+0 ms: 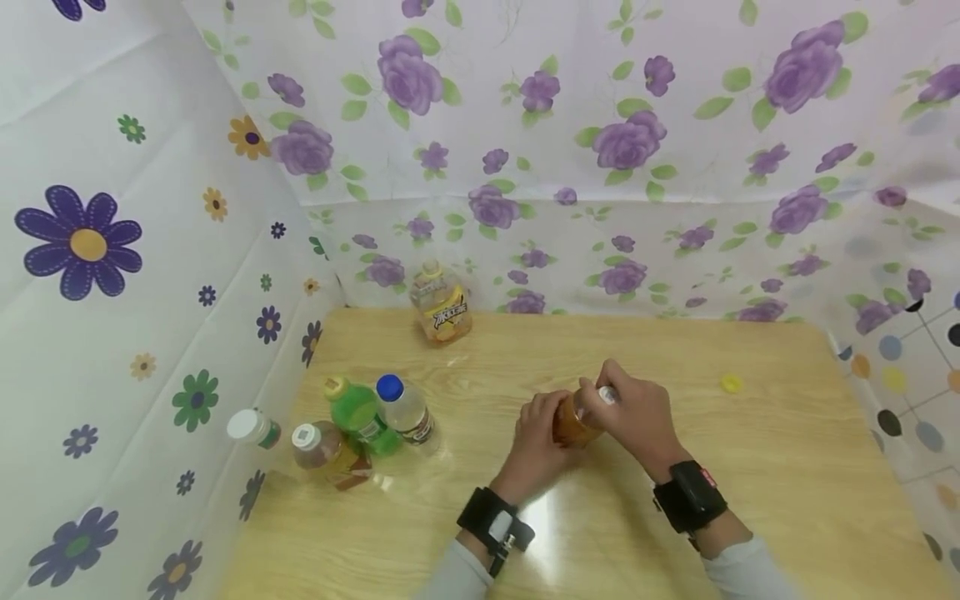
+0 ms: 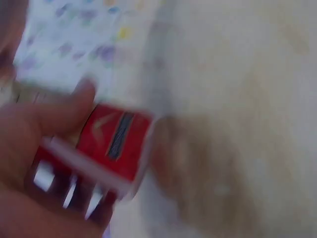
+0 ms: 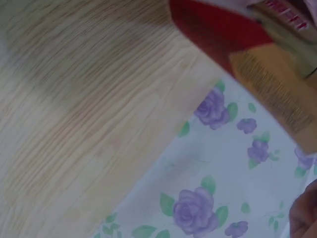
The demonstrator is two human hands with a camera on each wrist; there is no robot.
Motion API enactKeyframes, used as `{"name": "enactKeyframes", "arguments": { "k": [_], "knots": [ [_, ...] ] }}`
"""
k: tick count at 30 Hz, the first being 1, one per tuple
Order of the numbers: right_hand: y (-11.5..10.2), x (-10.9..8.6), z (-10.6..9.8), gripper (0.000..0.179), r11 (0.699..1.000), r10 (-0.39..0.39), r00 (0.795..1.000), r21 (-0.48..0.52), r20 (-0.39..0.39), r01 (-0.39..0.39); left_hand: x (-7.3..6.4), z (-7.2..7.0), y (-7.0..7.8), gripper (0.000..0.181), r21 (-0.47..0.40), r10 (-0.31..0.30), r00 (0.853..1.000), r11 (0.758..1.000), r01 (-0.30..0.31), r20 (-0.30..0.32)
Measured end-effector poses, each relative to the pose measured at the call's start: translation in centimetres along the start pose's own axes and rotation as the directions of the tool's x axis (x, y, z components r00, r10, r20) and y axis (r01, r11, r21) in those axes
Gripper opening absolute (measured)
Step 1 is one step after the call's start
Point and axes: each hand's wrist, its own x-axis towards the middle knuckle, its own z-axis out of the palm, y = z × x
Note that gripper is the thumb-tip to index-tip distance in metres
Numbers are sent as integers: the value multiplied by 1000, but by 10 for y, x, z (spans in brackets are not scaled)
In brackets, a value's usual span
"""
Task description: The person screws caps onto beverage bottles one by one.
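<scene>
In the head view my left hand (image 1: pixel 536 442) wraps round the body of an upright bottle of amber drink (image 1: pixel 572 427). The thumb and fingers of my right hand (image 1: pixel 637 412) pinch its white cap (image 1: pixel 608 395) from above. The left wrist view is blurred and shows a red, pale-edged pack (image 2: pixel 114 144) with a dark strip, gripped by the left fingers. A red and tan printed pack (image 3: pixel 272 82) fills the upper right of the right wrist view, with part of a hand (image 3: pixel 304 213) below it.
Left on the wooden table (image 1: pixel 495 358) stand a green bottle (image 1: pixel 363 417), a blue-capped clear bottle (image 1: pixel 408 417), a white-capped brown drink bottle (image 1: pixel 333 454) and a small white-lidded container (image 1: pixel 255 427). A yellow-labelled bottle (image 1: pixel 442 308) stands at the back; a yellow cap (image 1: pixel 731 383) lies right.
</scene>
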Motion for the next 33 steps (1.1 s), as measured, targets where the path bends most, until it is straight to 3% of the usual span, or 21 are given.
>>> {"name": "enactKeyframes", "arguments": {
  "k": [4, 7, 11, 14, 21, 26, 30, 33],
  "knots": [
    [3, -3, -4, 23, 993, -94, 992, 75, 87, 88, 1, -16, -10, 87, -138, 37, 980, 990, -10, 198],
    [4, -3, -1, 26, 988, -140, 987, 75, 81, 134, -4, -17, -11, 87, -199, 14, 972, 979, 33, 234],
    [-2, -1, 6, 30, 986, -169, 986, -11, -7, 169, -12, -10, -8, 90, -228, -16, 983, 972, 58, 181],
    [-9, -2, 8, 30, 985, -160, 986, -70, -58, 155, -14, -7, -6, 92, -223, -9, 990, 974, 40, 140],
    [-17, -10, 5, 27, 993, -29, 991, -120, -128, 13, -20, -1, 1, 90, -192, -32, 996, 980, 47, 79],
    [-24, -17, -2, 29, 980, 120, 980, -137, -158, -143, -21, 9, 11, 92, -22, -17, 1000, 1000, 16, -25],
    [-29, -22, -7, 32, 957, 223, 957, -144, -187, -251, -22, 16, 20, 93, 136, 7, 995, 991, 7, -104],
    [-31, -22, -11, 31, 945, 272, 946, -137, -177, -298, -23, 19, 24, 92, 182, 15, 990, 983, 11, -138]
  ]
}}
